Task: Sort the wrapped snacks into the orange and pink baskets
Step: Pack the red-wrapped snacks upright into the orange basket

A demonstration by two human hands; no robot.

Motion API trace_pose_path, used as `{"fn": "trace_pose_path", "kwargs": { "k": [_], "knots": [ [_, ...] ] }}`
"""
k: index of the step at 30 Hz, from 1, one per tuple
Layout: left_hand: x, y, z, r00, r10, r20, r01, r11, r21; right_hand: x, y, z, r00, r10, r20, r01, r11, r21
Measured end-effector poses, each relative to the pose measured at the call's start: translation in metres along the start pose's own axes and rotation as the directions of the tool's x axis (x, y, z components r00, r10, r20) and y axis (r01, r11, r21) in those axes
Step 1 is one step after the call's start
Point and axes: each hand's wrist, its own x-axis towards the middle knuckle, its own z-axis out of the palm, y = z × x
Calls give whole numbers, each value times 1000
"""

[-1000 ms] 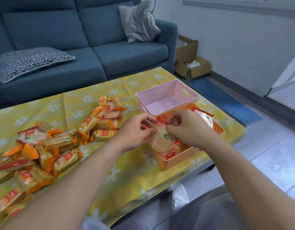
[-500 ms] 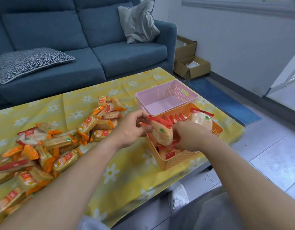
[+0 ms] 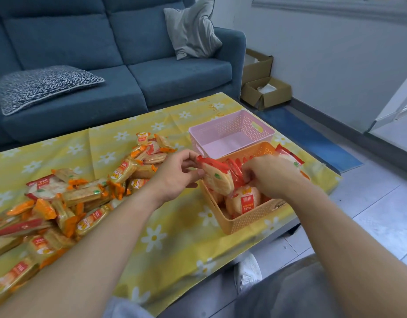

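1. Fingers (image 3: 186, 156) of the left hand (image 3: 172, 180) are pinching the red-edged wrapper of a round rice-cracker packet (image 3: 218, 182), tipping it upright over the left rim of the orange plastic mesh basket (image 3: 243, 222).
2. Right hand (image 3: 273, 177) fingers (image 3: 249, 167) are curling down among the upright red packets (image 3: 234, 168) inside, probably parting them to make a slot. I cannot tell whether they are clamped on one.
3. Pink plastic mesh basket (image 3: 232, 128) is sitting just behind, showing nothing inside.
4. Heap of long orange-wrapped snacks (image 3: 83, 198) is waiting on the yellow daisy-print tabletop (image 3: 175, 237).
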Motion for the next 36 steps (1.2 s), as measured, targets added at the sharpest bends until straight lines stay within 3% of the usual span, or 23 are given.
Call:
{"fn": "trace_pose_path", "kwargs": {
  "k": [3,6,11,15,19,22,24,28,29,31,34,36],
  "knots": [
    [2,-2,7,998,17,59,-20,998,60,-3,11,-5,999,41,1,-41,995,88],
    [4,-4,14,993,42,108,-57,988,141,-7,25,-10,989,89,-116,-54,961,271],
    [7,-4,21,983,108,149,-160,899,408,-16,33,-12,970,111,-218,50,783,620],
    [11,-5,24,971,104,214,-202,836,511,-19,32,-18,982,38,-186,79,809,582],
    [14,-6,19,968,63,244,-173,869,463,-21,32,-19,984,7,-176,97,810,578],
    [15,-12,20,974,49,219,-159,838,521,-21,31,-18,984,-16,-176,121,790,601],
    [12,-10,28,974,56,220,-182,771,610,-20,24,-17,984,-63,-165,148,808,571],
    [11,-8,40,980,121,159,-199,535,821,-14,1,-8,978,-155,-142,205,856,474],
    [12,-9,39,978,135,157,-205,524,827,-12,-3,-6,974,-167,-152,219,863,455],
    [13,-9,34,983,122,136,-182,586,789,-7,-7,-2,968,-182,-171,239,876,419],
    [10,-10,30,996,43,72,-80,763,642,-1,-8,4,958,-204,-202,267,893,364],
    [7,-13,30,999,32,6,-29,811,584,0,-14,8,953,-210,-216,276,898,343]
  ]
}}
